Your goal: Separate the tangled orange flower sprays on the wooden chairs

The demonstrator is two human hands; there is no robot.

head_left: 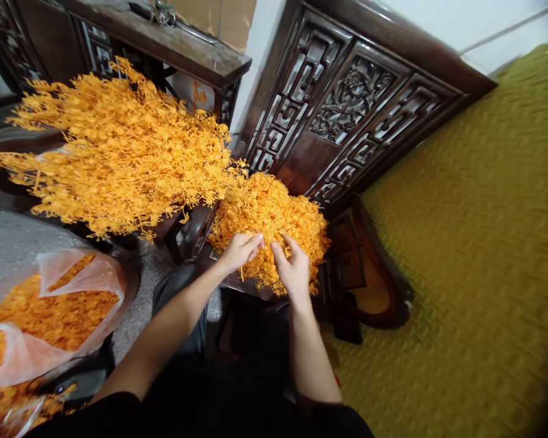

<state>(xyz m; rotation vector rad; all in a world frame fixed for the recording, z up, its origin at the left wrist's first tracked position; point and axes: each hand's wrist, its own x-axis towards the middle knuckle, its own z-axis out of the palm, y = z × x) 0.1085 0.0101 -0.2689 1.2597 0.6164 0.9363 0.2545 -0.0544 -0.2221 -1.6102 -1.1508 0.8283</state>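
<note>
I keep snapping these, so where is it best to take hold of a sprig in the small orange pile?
Probably by a stem at the near edge of the small orange pile, coming from the front where both hands are; the pieces look thin and tangled.

soft daylight, blurred and warped edges
</note>
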